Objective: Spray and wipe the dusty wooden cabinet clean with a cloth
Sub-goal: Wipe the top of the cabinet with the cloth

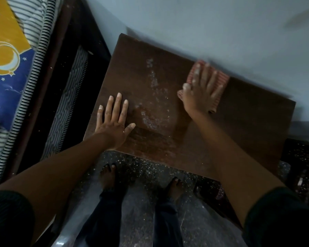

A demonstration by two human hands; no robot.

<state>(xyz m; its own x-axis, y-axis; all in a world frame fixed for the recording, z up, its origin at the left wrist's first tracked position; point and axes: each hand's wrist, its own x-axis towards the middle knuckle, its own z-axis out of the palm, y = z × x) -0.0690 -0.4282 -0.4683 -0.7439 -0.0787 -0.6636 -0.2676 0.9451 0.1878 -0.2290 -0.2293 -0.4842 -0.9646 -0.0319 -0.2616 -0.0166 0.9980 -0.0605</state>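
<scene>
The dark brown wooden cabinet top (248, 125) fills the middle of the head view, set against a pale wall. A streak of white dust (152, 97) runs down its centre. My right hand (202, 91) lies flat, fingers spread, pressing a red-and-white striped cloth (221, 81) onto the top near the back edge. My left hand (114, 122) rests flat on the front left part of the top, fingers apart, holding nothing. No spray bottle is in view.
A bed with a blue and yellow cover (5, 56) and a striped mattress edge (43, 50) stands to the left, its dark frame (64, 72) close to the cabinet. My bare feet (108, 177) stand on speckled dark floor (143, 175) in front.
</scene>
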